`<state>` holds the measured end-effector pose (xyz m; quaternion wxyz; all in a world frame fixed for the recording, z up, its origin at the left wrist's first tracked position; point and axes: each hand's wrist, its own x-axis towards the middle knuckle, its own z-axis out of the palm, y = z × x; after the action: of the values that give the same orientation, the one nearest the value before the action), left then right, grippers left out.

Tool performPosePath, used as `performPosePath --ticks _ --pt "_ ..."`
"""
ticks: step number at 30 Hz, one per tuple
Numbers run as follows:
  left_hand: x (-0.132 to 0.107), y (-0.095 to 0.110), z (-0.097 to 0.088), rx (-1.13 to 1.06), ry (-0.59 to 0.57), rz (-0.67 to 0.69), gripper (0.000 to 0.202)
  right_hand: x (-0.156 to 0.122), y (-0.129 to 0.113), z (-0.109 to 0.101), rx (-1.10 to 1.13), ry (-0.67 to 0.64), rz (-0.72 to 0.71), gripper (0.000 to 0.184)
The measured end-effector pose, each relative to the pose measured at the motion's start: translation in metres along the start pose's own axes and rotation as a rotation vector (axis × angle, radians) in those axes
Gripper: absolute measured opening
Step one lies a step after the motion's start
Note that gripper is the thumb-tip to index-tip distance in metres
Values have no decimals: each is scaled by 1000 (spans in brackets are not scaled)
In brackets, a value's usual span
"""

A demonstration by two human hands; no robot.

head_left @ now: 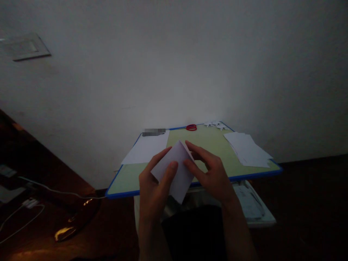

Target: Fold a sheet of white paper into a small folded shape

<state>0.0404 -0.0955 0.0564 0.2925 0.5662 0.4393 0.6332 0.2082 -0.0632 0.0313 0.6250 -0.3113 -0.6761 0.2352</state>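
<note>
Above the near edge of the small board (127,179), with its pale green face and blue rim, I hold a folded white sheet (176,170) in both hands, lifted clear of the surface and tilted so one corner points up toward the wall. My left hand (153,188) grips the sheet's lower left side, thumb pressed flat on the front face and fingers curled behind, which looks like the hold that keeps the fold from springing open. My right hand (213,172) pinches the right edge, its fingers spread along the crease as though steadying or sharpening it. On the board's far left lies a flat white page (146,148), set squarely out of the way; on the far right sits a loose pile of white sheets (247,148), fanned and untidy, near my right hand yet apart from it. Red-handled scissors (191,127) rest at the board's far edge against the wall, and small white paper offcuts (217,125) lie just beside them to the right. Off to the left, on a dark brown surface, a thin white cable (49,188) trails; the light is dim, so finer detail is lost.
</note>
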Motion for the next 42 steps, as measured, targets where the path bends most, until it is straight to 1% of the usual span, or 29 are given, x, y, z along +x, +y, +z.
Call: performPosePath --ticks 2,3,4,6,9,12,15,17,19,23,25,28,30,32,34,37,39,42 --pt "1 -1 -1 -50 -126 -42 54 1 -3 -1 62 -11 38 44" --pt "2 -3 -1 -71 -167 -54 54 2 -4 -1 83 -19 51 41" --pt "3 -5 -1 -88 -190 -60 54 3 -5 -2 94 -22 62 39" --pt "5 -9 -1 -111 -199 -74 51 4 -6 -4 85 -27 77 35" --pt "7 -16 -2 -177 -163 -97 46 5 -6 -10 67 -41 78 28" --pt "7 -22 -4 -246 -106 -134 45 4 -3 -13 78 -69 96 29" --pt "7 -23 -1 -282 -63 -160 46 4 -1 -13 89 -66 111 27" --pt "6 -21 4 -306 -30 -174 48 3 0 -10 133 -66 122 23" --pt "6 -19 12 -326 33 -173 53 3 0 -7 197 -86 142 19" --pt "6 -19 28 -305 178 -100 69 1 0 3 277 -149 168 18" --pt "5 -21 33 -250 242 -43 74 0 -1 8 297 -176 162 21" --pt "2 -23 36 -214 291 26 83 -2 -4 12 301 -215 119 30" --pt "0 -21 37 -271 310 14 91 -3 -4 12 280 -256 78 41" --pt "-1 -19 38 -381 328 -39 94 -5 -3 12 245 -298 36 54" --pt "-1 -16 39 -456 350 -67 87 -6 -2 11 204 -323 0 64" --pt "1 -14 38 -463 388 -42 69 -7 1 11 169 -334 -44 72" --pt "1 -13 36 -452 395 -42 62 -7 1 11 176 -336 -58 74" --pt "3 -13 32 -404 379 -62 55 -7 -1 13 194 -324 -64 71"
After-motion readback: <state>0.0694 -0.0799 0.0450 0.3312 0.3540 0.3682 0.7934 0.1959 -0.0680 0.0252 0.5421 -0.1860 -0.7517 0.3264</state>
